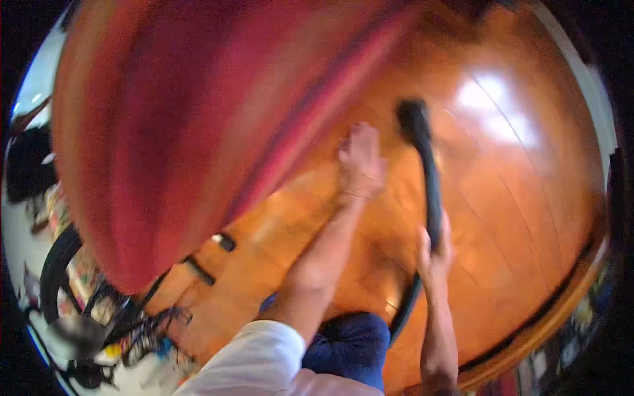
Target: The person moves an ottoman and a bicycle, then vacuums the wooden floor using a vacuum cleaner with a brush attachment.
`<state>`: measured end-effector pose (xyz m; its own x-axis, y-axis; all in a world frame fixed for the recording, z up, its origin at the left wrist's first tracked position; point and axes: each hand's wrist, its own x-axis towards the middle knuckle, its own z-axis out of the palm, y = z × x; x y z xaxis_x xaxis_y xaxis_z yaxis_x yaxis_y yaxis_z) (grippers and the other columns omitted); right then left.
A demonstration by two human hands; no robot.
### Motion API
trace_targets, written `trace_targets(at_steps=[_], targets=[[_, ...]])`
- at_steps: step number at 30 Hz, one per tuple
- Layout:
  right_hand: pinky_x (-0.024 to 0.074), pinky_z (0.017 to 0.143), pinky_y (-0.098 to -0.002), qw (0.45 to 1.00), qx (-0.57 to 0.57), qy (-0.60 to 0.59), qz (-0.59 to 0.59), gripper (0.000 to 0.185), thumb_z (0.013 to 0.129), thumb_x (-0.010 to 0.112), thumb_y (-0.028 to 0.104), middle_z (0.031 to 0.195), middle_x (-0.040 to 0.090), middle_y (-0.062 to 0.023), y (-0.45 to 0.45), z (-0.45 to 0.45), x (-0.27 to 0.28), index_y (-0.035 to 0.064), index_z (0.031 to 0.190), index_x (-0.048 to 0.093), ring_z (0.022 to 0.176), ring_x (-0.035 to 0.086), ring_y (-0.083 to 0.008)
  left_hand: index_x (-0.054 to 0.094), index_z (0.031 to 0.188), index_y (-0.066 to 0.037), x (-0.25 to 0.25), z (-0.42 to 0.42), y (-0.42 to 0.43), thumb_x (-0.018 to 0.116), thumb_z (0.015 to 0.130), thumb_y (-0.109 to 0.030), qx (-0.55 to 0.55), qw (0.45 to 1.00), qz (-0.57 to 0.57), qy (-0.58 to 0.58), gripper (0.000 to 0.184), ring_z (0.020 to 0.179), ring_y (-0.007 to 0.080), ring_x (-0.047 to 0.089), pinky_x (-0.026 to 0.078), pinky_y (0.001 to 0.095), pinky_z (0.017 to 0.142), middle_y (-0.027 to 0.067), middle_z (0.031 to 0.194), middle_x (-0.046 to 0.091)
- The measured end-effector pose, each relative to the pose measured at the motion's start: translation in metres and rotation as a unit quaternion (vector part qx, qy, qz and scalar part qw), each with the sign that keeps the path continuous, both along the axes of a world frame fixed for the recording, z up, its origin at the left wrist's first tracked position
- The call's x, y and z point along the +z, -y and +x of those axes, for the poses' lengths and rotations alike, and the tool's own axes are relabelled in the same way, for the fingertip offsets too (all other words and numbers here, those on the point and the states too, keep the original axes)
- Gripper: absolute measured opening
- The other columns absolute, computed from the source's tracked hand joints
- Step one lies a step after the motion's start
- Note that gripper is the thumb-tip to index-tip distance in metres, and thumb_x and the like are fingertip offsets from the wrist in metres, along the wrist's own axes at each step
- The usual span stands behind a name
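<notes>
Single head-worn view, forward and down

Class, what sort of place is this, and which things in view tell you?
Probably a room in a home: glossy wooden flooring, what looks like striped red cloth, and a black hose-like tool, perhaps a vacuum's, in the right hand.

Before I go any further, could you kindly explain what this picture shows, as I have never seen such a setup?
There is no robot here: a camera worn on a person's head looks forward and down. The right hand holds a long dark tube with a wider end. The left hand is open, with nothing visible in it, seen beside a large red striped thing too blurred to identify. Beneath them is a shiny wooden surface; a small dark object shows against it, perhaps resting there.
</notes>
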<state>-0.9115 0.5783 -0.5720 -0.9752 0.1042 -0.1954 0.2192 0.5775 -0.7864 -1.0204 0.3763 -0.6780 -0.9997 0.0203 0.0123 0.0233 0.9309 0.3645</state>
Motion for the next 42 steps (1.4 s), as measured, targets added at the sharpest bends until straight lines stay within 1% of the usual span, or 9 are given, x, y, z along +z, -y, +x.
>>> trace_targets(at_steps=[3,6,9,11,14,24,28,35,42], targets=[[0.0496,0.056,-0.0443,0.999,-0.044,-0.005,-0.013,0.055,0.096,0.068,0.031,0.074,0.064,-0.0233,0.043,-0.079,-0.005,0.016,0.145,0.05,0.058,0.066,-0.0347,0.037,0.149,0.003,-0.024,0.01,0.007,0.054,0.094,-0.023,0.013,0.992,0.087,-0.087,0.064,0.143,0.0455,0.034,0.024,0.059,0.118,0.028,0.157,0.033],[0.0498,0.055,-0.0453,0.999,-0.047,-0.015,-0.015,0.061,0.094,0.07,0.032,0.074,0.064,-0.0252,0.032,-0.075,0.0,0.0161,0.148,0.046,0.061,0.066,-0.0409,0.035,0.149,0.002,-0.005,0.004,0.008,0.055,0.095,-0.021,0.029,0.981,0.141,-0.134,0.063,0.145,0.0435,0.031,0.024,0.0608,0.116,0.0262,0.158,0.032],[0.0522,0.057,-0.0463,0.998,-0.025,0.059,-0.004,0.063,0.092,0.072,0.027,0.08,0.067,-0.024,0.02,0.036,0.04,0.0154,0.149,0.046,0.063,0.068,-0.0412,0.031,0.151,0.004,0.038,0.052,0.051,0.06,0.092,-0.025,0.009,0.999,-0.032,-0.001,0.072,0.149,0.0421,0.025,0.021,0.062,0.116,0.025,0.162,0.025],[0.0566,0.063,-0.0451,0.997,0.004,-0.06,0.039,0.068,0.088,0.075,0.027,0.087,0.072,-0.0203,0.021,0.139,0.045,0.0087,0.147,0.047,0.069,0.071,-0.0381,0.029,0.153,0.003,0.023,0.063,0.078,0.061,0.092,-0.027,-0.027,0.996,-0.084,-0.004,0.076,0.15,0.0401,0.025,0.021,0.0619,0.116,0.0246,0.163,0.024],[0.057,0.066,-0.0422,0.979,0.034,0.098,0.173,0.071,0.084,0.078,0.028,0.087,0.072,-0.018,0.028,0.246,0.087,-0.002,0.142,0.05,0.069,0.07,-0.034,0.026,0.156,0.002,0.034,0.08,0.088,0.061,0.091,-0.032,-0.076,0.993,-0.086,0.037,0.081,0.151,0.0375,0.024,0.02,0.0617,0.116,0.0233,0.164,0.022],[0.0486,0.054,-0.0467,0.968,-0.233,-0.079,0.045,0.048,0.097,0.067,0.029,0.074,0.063,-0.024,0.024,-0.075,-0.001,0.0136,0.139,0.049,0.061,0.065,-0.04,0.023,0.158,0.0,0.01,0.076,0.096,0.053,0.095,-0.033,-0.108,0.988,-0.105,-0.029,0.077,0.152,0.0375,0.022,0.023,0.0607,0.115,0.0203,0.166,0.02],[0.0485,0.054,-0.0481,0.972,-0.225,-0.008,0.066,0.05,0.096,0.067,0.03,0.075,0.063,-0.0268,0.023,-0.036,0.014,0.009,0.139,0.051,0.065,0.066,-0.0435,0.022,0.158,0.0,0.009,0.075,0.097,0.05,0.096,-0.036,-0.109,0.986,-0.126,-0.024,0.076,0.152,0.0388,0.023,0.025,0.0627,0.114,0.0201,0.166,0.019],[0.0581,0.069,-0.0411,0.963,-0.203,0.171,0.051,0.059,0.085,0.077,0.018,0.097,0.072,-0.0191,0.121,0.31,0.081,0.0049,0.137,0.055,0.081,0.073,-0.035,0.021,0.157,0.002,0.021,0.085,0.082,0.053,0.095,-0.035,-0.085,0.982,-0.168,0.015,0.079,0.152,0.0385,0.021,0.024,0.0641,0.113,0.0223,0.166,0.017],[0.049,0.051,-0.0424,0.959,-0.261,-0.028,0.107,0.057,0.09,0.075,0.024,0.072,0.065,-0.0215,0.033,0.152,0.01,-0.0033,0.136,0.055,0.056,0.065,-0.0328,0.016,0.16,0.001,0.018,0.141,0.06,0.049,0.095,-0.037,-0.094,0.98,-0.171,0.035,0.082,0.155,0.0422,0.007,0.008,0.0676,0.118,0.0241,0.167,0.007]])
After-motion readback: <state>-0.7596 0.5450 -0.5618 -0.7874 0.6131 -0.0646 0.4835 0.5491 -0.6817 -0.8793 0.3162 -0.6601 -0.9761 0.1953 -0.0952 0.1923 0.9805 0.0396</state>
